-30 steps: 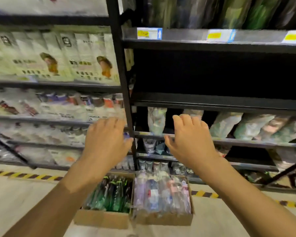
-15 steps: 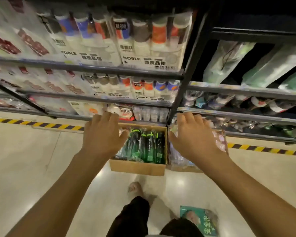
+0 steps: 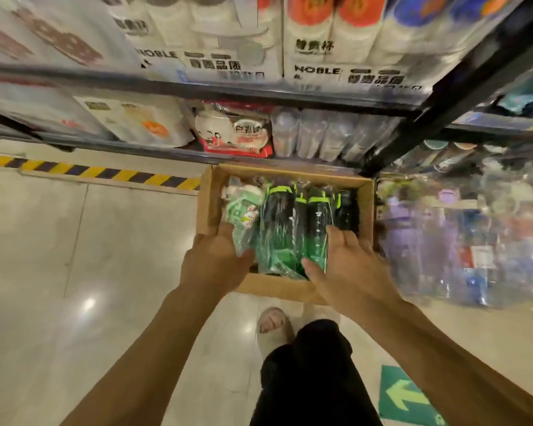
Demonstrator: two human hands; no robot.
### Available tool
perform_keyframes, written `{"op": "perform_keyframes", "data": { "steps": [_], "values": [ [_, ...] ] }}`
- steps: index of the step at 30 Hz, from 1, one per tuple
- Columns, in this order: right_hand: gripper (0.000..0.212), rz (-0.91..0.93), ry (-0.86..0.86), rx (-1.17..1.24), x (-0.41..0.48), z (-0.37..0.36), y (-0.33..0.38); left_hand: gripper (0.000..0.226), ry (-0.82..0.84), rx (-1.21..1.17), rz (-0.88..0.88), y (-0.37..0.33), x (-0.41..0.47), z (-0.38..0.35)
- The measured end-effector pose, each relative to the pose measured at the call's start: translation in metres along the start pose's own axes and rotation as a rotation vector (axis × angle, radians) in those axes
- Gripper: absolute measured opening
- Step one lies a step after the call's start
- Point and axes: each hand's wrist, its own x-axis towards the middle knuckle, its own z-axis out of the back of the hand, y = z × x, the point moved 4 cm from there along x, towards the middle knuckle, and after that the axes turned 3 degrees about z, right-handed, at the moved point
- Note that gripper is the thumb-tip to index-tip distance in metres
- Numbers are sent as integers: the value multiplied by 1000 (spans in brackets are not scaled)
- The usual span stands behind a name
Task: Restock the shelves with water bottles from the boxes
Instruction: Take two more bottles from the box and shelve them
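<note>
An open cardboard box stands on the floor below the shelf and holds several dark green water bottles in clear wrap. My left hand reaches over the box's near left corner, its fingers laid on a pale wrapped bottle. My right hand is over the near right part, with spread fingers and thumb either side of a green bottle's lower end; no closed grip shows. To the right, a second box of clear, purple and blue bottles is blurred.
Dark metal shelves carry packs of paper cups above the boxes, with a black upright between bays. Yellow-black tape runs along the floor. My foot and dark trouser leg are below the box. A green arrow sticker marks the floor.
My view has dropped from the shelves to the floor boxes. Both hands have come down from shelf height into the box of green bottles.
</note>
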Motion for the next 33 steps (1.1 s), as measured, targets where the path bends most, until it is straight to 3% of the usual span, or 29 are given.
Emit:
{"op": "perform_keyframes", "data": {
  "steps": [7,14,18,25,33],
  "values": [
    [108,-112,36,354,146,-143,8,85,-49,-180,184,53,155,-115],
    [130,-233,-58,379,212,-213,3,116,1,-299,120,80,220,-186],
    [125,-216,-140,447,217,-220,-2,97,-80,-382,99,91,223,-189],
    [115,-220,-69,739,194,-193,-11,82,-81,-436,126,87,196,-166],
    [107,-204,-87,932,80,-86,-25,56,-160,-720,151,63,69,-73]
  ]
}}
